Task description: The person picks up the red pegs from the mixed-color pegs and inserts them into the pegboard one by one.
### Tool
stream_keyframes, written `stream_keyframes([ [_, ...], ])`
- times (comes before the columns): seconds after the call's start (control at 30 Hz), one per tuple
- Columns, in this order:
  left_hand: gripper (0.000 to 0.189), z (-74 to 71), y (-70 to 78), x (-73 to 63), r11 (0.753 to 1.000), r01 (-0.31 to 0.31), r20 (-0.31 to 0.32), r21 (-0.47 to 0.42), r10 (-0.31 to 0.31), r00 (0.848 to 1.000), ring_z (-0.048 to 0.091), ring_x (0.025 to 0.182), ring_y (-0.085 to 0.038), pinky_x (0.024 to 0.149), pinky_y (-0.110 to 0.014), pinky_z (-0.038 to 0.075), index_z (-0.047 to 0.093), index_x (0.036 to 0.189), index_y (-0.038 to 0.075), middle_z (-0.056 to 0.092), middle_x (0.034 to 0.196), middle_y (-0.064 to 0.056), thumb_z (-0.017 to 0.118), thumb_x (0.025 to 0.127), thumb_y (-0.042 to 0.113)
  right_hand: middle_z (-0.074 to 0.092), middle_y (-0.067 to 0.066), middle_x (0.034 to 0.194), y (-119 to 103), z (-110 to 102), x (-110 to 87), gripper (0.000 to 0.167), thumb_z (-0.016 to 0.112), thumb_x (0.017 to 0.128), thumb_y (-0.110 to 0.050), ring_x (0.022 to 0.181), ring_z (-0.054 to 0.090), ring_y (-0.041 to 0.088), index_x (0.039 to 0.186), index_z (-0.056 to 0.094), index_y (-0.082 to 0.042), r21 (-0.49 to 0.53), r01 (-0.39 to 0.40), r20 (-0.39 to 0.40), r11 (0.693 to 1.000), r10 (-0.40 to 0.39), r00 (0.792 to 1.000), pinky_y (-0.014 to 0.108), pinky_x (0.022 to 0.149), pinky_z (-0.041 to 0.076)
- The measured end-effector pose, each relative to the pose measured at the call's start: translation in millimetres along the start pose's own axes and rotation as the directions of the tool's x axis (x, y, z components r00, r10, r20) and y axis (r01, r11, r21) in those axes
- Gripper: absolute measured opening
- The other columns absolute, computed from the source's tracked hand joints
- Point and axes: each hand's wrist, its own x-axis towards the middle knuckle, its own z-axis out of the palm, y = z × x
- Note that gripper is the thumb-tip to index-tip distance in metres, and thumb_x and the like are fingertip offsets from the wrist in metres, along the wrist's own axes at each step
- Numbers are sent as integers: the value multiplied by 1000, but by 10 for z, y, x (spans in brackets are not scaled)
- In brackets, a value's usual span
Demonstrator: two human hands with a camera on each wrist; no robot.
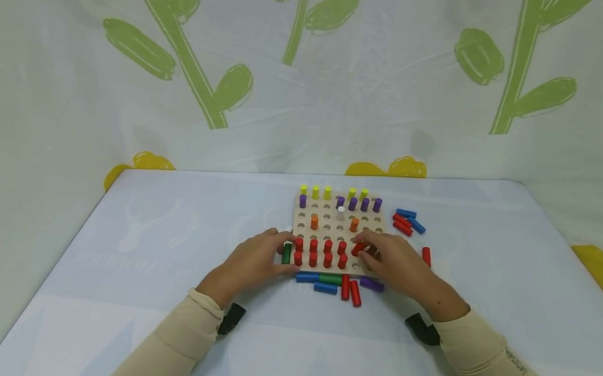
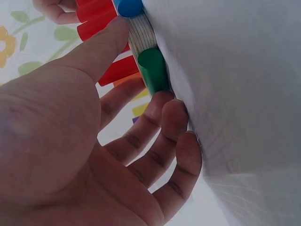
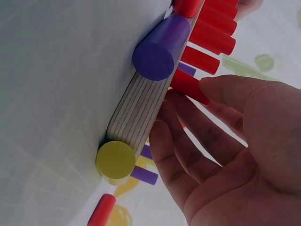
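Observation:
A wooden pegboard (image 1: 334, 221) carries upright pegs: yellow and purple at the back, a white peg (image 1: 340, 213), two orange ones mid-board, red rows at the front. My right hand (image 1: 390, 261) pinches a red peg (image 3: 189, 86) between thumb and fingers, at the right end of the rear red row. The peg tilts; its lower end is hidden in the head view. By the front left corner rests my left hand (image 1: 252, 262), its thumb at the corner and index finger near the red pegs. A green peg (image 2: 153, 70) lies along the board's left edge, between thumb and fingers.
In front of the board lie loose blue, green, red and purple pegs (image 1: 371, 284). Blue and red pegs (image 1: 403, 224) sit to its right, with one red peg (image 1: 426, 256) nearer. A yellow peg (image 3: 116, 160) lies beside the board's edge. Patterned cloth (image 1: 344, 106) hangs behind the table.

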Motion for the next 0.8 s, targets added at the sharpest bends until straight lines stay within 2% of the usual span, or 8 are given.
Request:
stream_keyframes([
  [0.23,66,-7,5,5,1000,-8,8,2,8,1000,60,96,-16,91,-40,55,56,141,23,63,109,0,79,83,46,71,-2,96,2,-15,-1,32,69,95,-18,84,63,11,126,64,-15,5,6,5,1000,-6,1000,27,77,58],
  [0.4,66,-18,22,10,1000,-2,9,-10,2,1000,60,96,-17,92,-40,55,56,140,23,63,109,0,79,83,46,69,-2,99,-36,-44,-30,33,69,95,-19,87,63,12,127,64,-15,-4,5,-26,1000,-5,1000,27,76,58],
  [0.57,65,-17,21,21,1000,-6,8,-10,6,1000,60,96,-17,92,-40,55,57,139,23,63,109,0,79,83,46,63,-3,89,-83,-90,-86,27,71,93,-19,82,57,12,119,67,-13,-10,16,-68,1000,-17,998,24,70,54],
  [0.67,65,-14,15,17,1000,-3,8,-5,3,1000,60,97,-17,92,-40,55,57,139,23,63,109,0,79,83,45,61,-5,83,-100,-110,-110,24,72,93,-19,78,55,12,115,68,-12,14,39,-61,999,-38,997,23,65,51],
  [0.8,65,-7,14,10,1000,4,8,-5,-4,1000,60,97,-17,92,-40,55,57,139,23,63,109,0,80,83,46,62,-6,83,-99,-120,-133,23,73,92,-20,78,56,12,114,69,-12,58,60,-34,997,-58,998,22,64,52],
])
